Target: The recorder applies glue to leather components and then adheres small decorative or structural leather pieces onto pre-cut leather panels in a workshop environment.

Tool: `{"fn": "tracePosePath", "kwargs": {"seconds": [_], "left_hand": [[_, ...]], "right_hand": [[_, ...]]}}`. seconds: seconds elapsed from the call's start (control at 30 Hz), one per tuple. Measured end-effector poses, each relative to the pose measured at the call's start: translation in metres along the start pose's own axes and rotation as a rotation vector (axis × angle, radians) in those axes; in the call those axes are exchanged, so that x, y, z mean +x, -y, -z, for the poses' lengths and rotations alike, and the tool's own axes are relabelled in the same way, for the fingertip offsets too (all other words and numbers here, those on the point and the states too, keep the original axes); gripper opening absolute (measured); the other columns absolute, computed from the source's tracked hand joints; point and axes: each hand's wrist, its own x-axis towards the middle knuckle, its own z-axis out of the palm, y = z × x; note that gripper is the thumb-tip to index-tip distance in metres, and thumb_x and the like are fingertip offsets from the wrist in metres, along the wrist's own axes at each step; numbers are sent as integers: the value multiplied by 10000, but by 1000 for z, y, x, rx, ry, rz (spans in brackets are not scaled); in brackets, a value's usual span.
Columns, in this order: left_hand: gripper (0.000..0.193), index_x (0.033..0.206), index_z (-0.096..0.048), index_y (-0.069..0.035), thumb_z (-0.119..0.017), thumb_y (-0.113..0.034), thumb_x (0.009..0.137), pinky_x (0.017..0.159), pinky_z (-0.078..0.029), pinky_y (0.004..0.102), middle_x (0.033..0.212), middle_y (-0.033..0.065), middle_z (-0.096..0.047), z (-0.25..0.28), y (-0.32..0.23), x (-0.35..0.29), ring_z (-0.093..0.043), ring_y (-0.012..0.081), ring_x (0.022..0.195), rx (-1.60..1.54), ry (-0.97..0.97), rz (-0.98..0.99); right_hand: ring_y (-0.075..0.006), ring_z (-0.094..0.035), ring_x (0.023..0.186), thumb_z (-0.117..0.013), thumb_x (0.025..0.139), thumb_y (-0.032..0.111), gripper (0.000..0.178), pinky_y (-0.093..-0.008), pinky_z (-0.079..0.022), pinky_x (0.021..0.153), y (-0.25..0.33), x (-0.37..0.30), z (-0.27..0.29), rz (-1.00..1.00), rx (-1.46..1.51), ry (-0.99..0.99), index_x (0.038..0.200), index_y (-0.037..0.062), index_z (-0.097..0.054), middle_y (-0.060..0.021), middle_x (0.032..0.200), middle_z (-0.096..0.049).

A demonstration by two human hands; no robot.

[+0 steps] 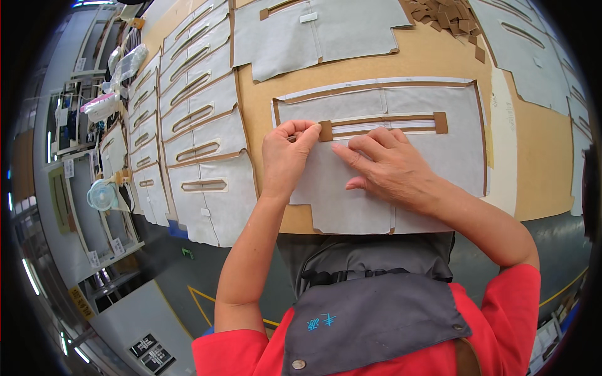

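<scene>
A light grey panel [426, 172] with brown-edged borders lies flat on the tan worktop before me. Across its upper middle runs a long slot framed by brown strips [384, 125]. A small brown square patch [326, 131] covers the slot's left end, and another brown patch [441, 123] its right end. My left hand [287, 153] is closed in a pinch, thumb and finger at the left patch's outer edge; a small dark bit shows between the fingers, too hidden to name. My right hand [392, 166] rests on the panel just below the slot, fingers apart.
Overlapping grey panels [200, 125] with similar slots lie in rows on the left. Another grey panel [351, 37] lies beyond mine, with a pile of loose brown patches [448, 14] at the far right. More panels [533, 56] line the right side. A small fan [103, 195] stands left.
</scene>
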Motion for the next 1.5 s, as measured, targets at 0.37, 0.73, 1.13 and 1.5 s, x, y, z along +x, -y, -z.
{"fn": "tracePosePath", "kwargs": {"seconds": [0.37,0.73,1.13,1.5], "left_hand": [[181,884,-716,10,-718,-166,842,515,-386,200,639,-64,-568,0,6,3,-474,17,580,33,-13,-69],[201,913,-610,-38,-747,-156,826,499,-350,201,606,-68,-497,-1,2,4,-436,21,558,86,-11,-90],[304,1093,-639,-59,-745,-212,852,504,-365,244,618,-29,-473,1,10,-17,-446,67,554,348,-64,-440],[436,1357,-582,-221,-597,-360,944,492,-412,332,712,25,-437,-4,32,-32,-479,187,550,919,-150,-788]], "right_hand": [[-189,-448,929,-669,775,476,666,-352,-369,779,2,7,-19,-10,-180,-36,1326,117,-564,-8,1032,-507],[-192,-457,932,-671,797,438,598,-358,-363,756,2,11,-18,9,-172,-71,1264,79,-564,-24,1002,-487],[-249,-523,959,-713,829,225,525,-380,-432,840,-5,-17,26,-89,-44,-153,1297,45,-557,-70,1085,-550],[-243,-505,853,-688,858,190,460,-367,-439,787,-38,-80,55,-394,-165,-222,1298,86,-600,-72,1015,-543]]}}
